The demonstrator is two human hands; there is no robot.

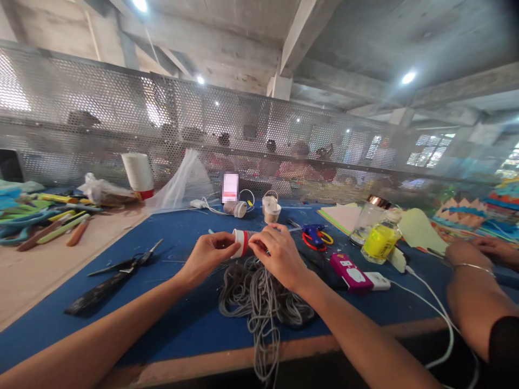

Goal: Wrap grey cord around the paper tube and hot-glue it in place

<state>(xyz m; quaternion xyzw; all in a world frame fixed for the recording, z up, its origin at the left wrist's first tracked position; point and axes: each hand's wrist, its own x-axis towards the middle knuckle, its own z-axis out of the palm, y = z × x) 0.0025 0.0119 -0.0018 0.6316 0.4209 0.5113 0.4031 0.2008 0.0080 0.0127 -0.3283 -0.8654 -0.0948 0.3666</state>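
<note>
A white paper cup with a red band lies on its side between my hands, above the blue mat. My left hand is closed on its white end, thumb and fingers pinching the rim. At the other end, my right hand has its fingers bent together against the cup, where some grey cord shows beside the red band. Its fingertips seem to pinch this cord, though they are partly hidden. Below the hands a loose heap of grey cord spreads on the mat, with strands hanging over the table edge.
Black scissors lie on the blue mat at left. Behind stand a cord-wrapped cup and a small basket. Rightward are a blue glue gun, magenta box, yellow liquid bottle and another person's arm.
</note>
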